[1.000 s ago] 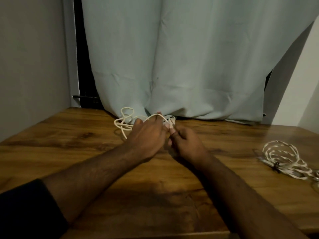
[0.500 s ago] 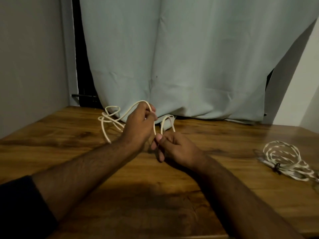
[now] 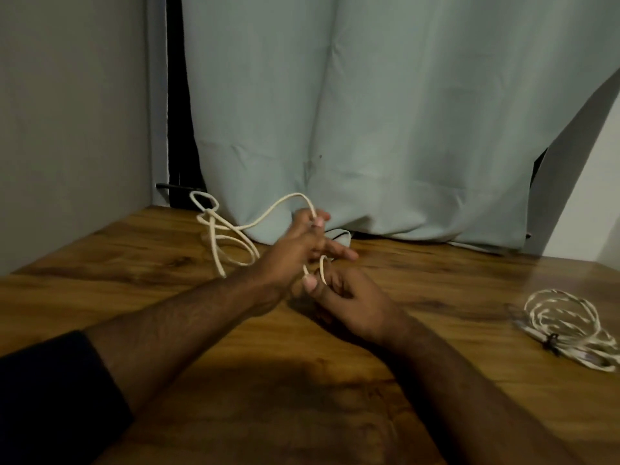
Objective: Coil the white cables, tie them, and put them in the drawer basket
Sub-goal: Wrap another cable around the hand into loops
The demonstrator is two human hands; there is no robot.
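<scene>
A loose white cable (image 3: 231,229) lies tangled on the wooden table (image 3: 134,263) near the curtain, with one strand arching up into my hands. My left hand (image 3: 295,245) pinches that strand at its fingertips, lifted above the table, while its lower fingers spread out. Just below and to the right, my right hand (image 3: 342,293) grips a small loop of the same cable between thumb and curled fingers. A second white cable (image 3: 563,317), coiled and bound with a dark tie, rests at the table's right side. No drawer basket is in view.
A pale curtain (image 3: 385,129) hangs behind the table, its hem touching the back edge. A grey wall (image 3: 67,129) borders the left side. A small pale object (image 3: 340,237) lies under the curtain hem behind my left hand.
My left hand has risen and drawn the strand upward, opening its lower fingers. The loose tangle has shifted left and spread out. My right hand has dropped a little toward me with its loop.
</scene>
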